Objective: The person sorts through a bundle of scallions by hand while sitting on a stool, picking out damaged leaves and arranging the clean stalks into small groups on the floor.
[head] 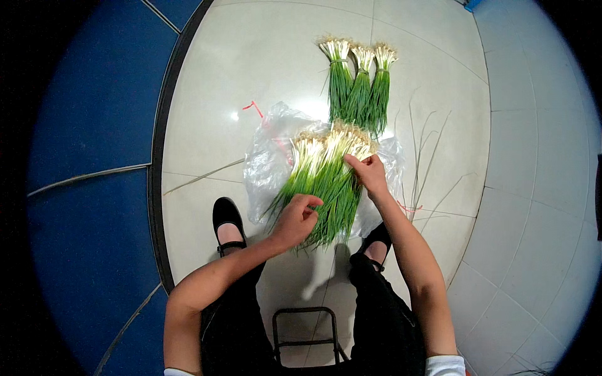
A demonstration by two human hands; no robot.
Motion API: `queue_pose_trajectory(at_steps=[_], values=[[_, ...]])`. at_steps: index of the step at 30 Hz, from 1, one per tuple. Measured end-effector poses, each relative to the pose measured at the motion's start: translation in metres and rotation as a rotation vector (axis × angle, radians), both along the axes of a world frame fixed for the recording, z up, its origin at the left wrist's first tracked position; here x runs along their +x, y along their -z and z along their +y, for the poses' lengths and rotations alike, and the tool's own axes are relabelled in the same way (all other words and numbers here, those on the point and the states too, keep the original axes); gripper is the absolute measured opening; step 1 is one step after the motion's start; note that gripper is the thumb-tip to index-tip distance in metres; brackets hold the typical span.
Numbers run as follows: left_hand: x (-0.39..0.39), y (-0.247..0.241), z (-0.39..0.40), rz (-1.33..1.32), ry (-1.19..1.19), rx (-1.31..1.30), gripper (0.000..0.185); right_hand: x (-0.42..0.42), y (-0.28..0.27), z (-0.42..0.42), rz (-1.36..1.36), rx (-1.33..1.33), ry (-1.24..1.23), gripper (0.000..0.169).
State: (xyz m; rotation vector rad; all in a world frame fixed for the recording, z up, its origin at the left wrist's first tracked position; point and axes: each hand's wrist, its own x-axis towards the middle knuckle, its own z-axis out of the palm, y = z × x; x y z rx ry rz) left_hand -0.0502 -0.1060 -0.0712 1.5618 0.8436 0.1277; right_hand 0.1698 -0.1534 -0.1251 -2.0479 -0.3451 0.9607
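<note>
A large loose pile of thin green onions or chives [329, 188] lies on a clear plastic bag [263, 164] on the tiled floor, white root ends pointing away from me. My left hand [301, 218] is over the green leaves at the pile's lower left, fingers curled; whether it holds any is unclear. My right hand [368, 171] is at the white stems on the pile's right side, thumb and index finger close together; a stem between them cannot be made out. Beyond the pile lie three tied bundles [361, 84] of the same plant, side by side.
Loose dry leaves [418, 164] lie on the floor at the right, another [204, 176] at the left. Red string [254, 108] touches the bag. A black metal frame [305, 343] stands between my legs. Blue panels [99, 113] border the left; a tiled wall [536, 155] borders the right.
</note>
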Motion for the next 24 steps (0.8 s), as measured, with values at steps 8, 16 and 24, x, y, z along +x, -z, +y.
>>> queue_pose_trajectory(at_steps=[8, 16, 24], values=[[0.002, 0.002, -0.003, -0.035, -0.009, -0.057, 0.023, 0.005, 0.025, -0.005, -0.002, 0.044, 0.087, 0.034], [-0.004, 0.004, -0.001, -0.022, -0.030, -0.089, 0.023, -0.010, -0.027, -0.029, 0.576, 0.392, 0.449, 0.017], [0.012, -0.023, 0.023, -0.149, -0.190, -0.207, 0.020, 0.005, -0.106, -0.052, 0.540, 0.526, 0.313, 0.026]])
